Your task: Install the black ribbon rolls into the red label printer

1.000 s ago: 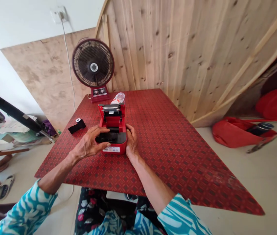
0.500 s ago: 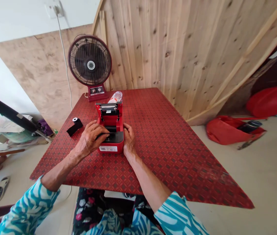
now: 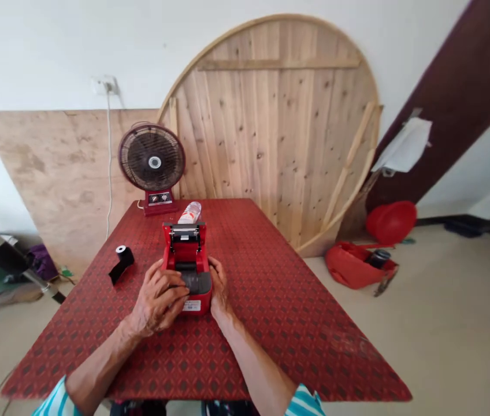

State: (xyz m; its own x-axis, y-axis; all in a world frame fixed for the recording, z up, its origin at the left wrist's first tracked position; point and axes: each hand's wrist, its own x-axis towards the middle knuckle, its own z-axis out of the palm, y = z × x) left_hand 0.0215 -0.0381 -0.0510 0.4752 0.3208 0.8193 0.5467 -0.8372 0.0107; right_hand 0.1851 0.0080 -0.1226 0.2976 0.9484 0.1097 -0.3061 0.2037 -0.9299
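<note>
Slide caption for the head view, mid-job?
Left hand and right hand hold an open red printer on a red patterned table, a black roll beside it.

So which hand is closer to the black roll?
Left. The left hand is just beside the black roll, not touching it. The right hand is farther away, on the other side of the red printer.

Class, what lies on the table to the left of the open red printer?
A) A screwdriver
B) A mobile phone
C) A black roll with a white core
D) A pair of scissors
C: the black roll lies on the red table, left of the open red printer and beyond the person's left hand.
</note>
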